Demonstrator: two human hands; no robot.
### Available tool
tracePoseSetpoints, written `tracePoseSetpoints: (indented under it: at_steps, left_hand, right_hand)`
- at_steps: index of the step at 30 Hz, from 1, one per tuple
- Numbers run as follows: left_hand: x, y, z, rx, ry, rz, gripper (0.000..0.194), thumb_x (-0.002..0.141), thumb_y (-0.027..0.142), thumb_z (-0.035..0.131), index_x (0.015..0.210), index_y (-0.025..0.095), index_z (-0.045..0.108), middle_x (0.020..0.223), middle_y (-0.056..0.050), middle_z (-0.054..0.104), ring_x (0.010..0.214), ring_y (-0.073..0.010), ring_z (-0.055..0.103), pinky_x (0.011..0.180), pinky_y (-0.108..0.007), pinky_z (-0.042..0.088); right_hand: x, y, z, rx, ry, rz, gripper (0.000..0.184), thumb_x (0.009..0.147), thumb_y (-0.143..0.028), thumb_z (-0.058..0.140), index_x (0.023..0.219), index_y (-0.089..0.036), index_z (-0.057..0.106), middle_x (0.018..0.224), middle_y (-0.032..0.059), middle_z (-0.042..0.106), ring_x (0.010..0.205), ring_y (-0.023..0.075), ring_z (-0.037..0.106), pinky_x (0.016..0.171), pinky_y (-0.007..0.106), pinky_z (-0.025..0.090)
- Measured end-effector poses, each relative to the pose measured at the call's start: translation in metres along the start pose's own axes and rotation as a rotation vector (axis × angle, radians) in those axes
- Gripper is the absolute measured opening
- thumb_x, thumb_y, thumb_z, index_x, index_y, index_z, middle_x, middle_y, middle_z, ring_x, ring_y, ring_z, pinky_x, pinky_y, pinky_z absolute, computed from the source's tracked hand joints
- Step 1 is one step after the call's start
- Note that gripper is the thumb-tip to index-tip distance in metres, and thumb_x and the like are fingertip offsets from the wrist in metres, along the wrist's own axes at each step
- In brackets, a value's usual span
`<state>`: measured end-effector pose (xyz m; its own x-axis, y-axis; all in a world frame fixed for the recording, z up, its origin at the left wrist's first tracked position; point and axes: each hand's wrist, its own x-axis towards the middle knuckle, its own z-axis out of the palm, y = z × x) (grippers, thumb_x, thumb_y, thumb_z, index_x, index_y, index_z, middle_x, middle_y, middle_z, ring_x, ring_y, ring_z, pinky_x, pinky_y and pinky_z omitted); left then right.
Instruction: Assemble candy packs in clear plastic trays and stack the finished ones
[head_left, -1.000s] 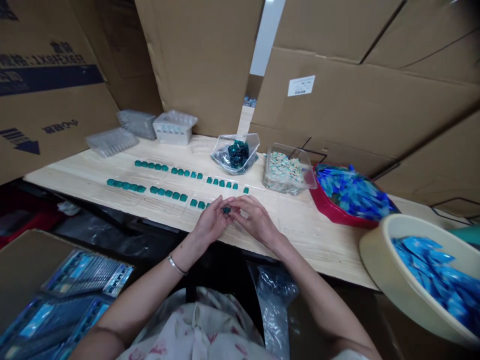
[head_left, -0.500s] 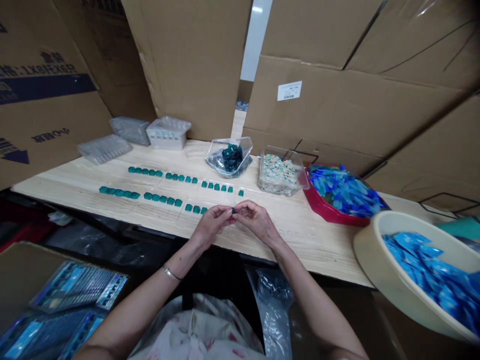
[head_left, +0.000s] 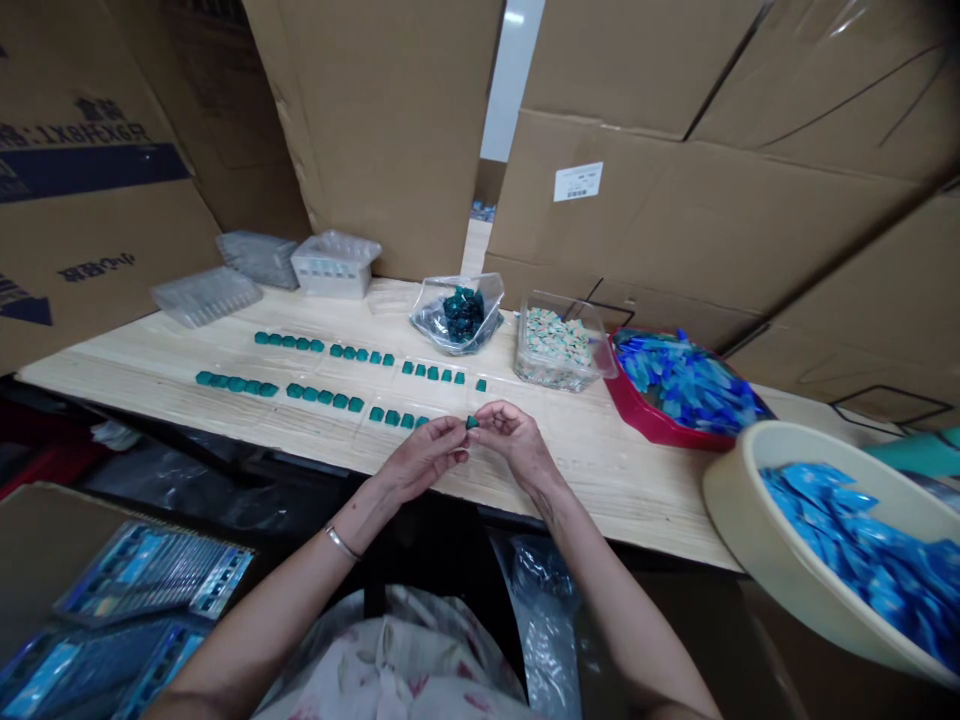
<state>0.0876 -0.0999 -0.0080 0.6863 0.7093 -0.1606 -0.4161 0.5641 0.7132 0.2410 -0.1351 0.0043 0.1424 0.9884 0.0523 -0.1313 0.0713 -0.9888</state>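
Note:
A small dark-green block (head_left: 472, 422) is pinched between the fingertips of my right hand (head_left: 514, 442). My left hand (head_left: 429, 455) meets it from the other side, its thumb and fingertips closed at the block's edge. Two rows of similar green blocks lie across the table in clear, shallow trays. The back row (head_left: 361, 355) ends in a single block (head_left: 481, 385) beyond my fingers. My left hand partly covers the right end of the front row (head_left: 322, 397).
Behind the rows are a clear bag of green blocks (head_left: 463, 315) and a clear tub of small pale pieces (head_left: 559, 340). A red basin (head_left: 637, 415) and a cream basin (head_left: 739, 510) hold blue packets. Stacked clear trays (head_left: 337, 265) stand back left; cardboard boxes (head_left: 390, 130) wall the table.
The block between my fingertips has turned and shows more of its green face. My left fingers have shifted slightly and spread lower. The rows look the same.

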Motion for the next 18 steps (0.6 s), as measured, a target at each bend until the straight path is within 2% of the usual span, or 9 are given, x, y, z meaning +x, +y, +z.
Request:
tracePoseSetpoints:
  at_steps: [2, 5, 7, 10, 13, 18]
  left_hand:
    - [-0.0002, -0.0013, 0.0021, -0.005, -0.006, 0.032, 0.014, 0.073, 0.023, 0.071, 0.075, 0.013, 0.061, 0.072, -0.001, 0.058, 0.067, -0.0072, 0.054, 0.066, -0.019, 0.043]
    - [0.0008, -0.0022, 0.0031, -0.052, 0.016, 0.058, 0.014, 0.074, 0.022, 0.070, 0.084, 0.014, 0.063, 0.073, -0.001, 0.060, 0.066, -0.0074, 0.055, 0.066, -0.020, 0.044]
    - [0.0014, -0.0020, 0.0016, -0.104, 0.001, 0.005, 0.016, 0.076, 0.021, 0.068, 0.090, 0.014, 0.065, 0.075, -0.002, 0.061, 0.066, -0.0070, 0.055, 0.067, -0.020, 0.044]
    - [0.0018, -0.0014, -0.0021, -0.206, -0.047, -0.120, 0.013, 0.078, 0.019, 0.066, 0.087, 0.009, 0.066, 0.079, -0.005, 0.062, 0.066, -0.0059, 0.054, 0.068, -0.018, 0.045]
    - [0.0013, -0.0012, -0.0035, -0.260, -0.070, -0.178, 0.010, 0.079, 0.016, 0.065, 0.085, 0.009, 0.065, 0.083, -0.007, 0.062, 0.069, -0.0058, 0.055, 0.068, -0.017, 0.045]
    - [0.0015, -0.0013, -0.0011, -0.240, -0.033, -0.106, 0.006, 0.075, 0.013, 0.068, 0.076, 0.011, 0.063, 0.071, -0.001, 0.058, 0.066, -0.0055, 0.055, 0.064, -0.016, 0.045]
  right_hand:
    - [-0.0001, 0.0017, 0.0004, 0.053, -0.004, 0.023, 0.028, 0.057, -0.026, 0.080, 0.078, -0.020, 0.062, 0.069, -0.0035, 0.060, 0.061, 0.0092, 0.053, 0.060, 0.023, 0.044]
    - [-0.0006, 0.0024, 0.0004, 0.129, -0.054, 0.066, 0.026, 0.061, -0.026, 0.078, 0.079, -0.020, 0.062, 0.065, -0.0044, 0.057, 0.056, 0.0079, 0.050, 0.055, 0.021, 0.040]
    - [-0.0012, 0.0017, -0.0001, 0.155, -0.077, 0.085, 0.025, 0.062, -0.027, 0.078, 0.080, -0.020, 0.062, 0.065, -0.0043, 0.057, 0.055, 0.0076, 0.050, 0.054, 0.021, 0.040]
    - [-0.0026, -0.0003, -0.0011, 0.147, -0.075, 0.098, 0.027, 0.062, -0.030, 0.077, 0.081, -0.020, 0.061, 0.068, -0.0033, 0.059, 0.057, 0.0086, 0.051, 0.055, 0.022, 0.040]
    - [-0.0041, -0.0025, -0.0013, 0.140, -0.076, 0.094, 0.028, 0.062, -0.032, 0.077, 0.082, -0.020, 0.061, 0.069, -0.0023, 0.059, 0.060, 0.0099, 0.053, 0.056, 0.023, 0.041]
    - [-0.0053, -0.0003, -0.0011, 0.217, -0.028, 0.094, 0.030, 0.061, -0.030, 0.078, 0.080, -0.021, 0.056, 0.073, -0.0029, 0.058, 0.055, 0.0075, 0.048, 0.053, 0.021, 0.039]
